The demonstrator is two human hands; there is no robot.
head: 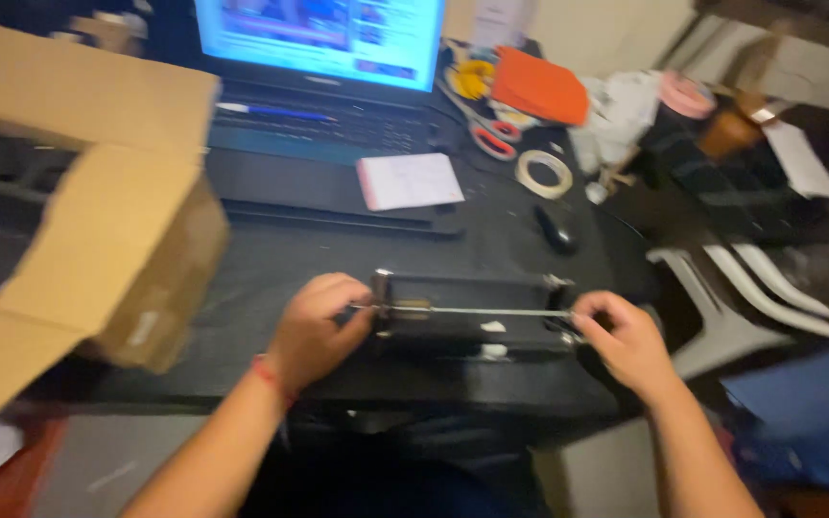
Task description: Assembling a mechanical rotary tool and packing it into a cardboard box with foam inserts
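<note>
Both hands on the black box at the near table edge

Your left hand [317,321] grips a tool at the box's [467,312] left end; your right hand [621,338] pinches the thin rod [491,311] at its right end. Hold the rod level and the box steady.

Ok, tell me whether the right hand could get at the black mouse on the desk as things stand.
Probably yes. The black mouse lies on bare desk beyond the black device, with nothing between it and the right hand. But that hand is pinching the thin rod's end and would have to let go first.
</note>
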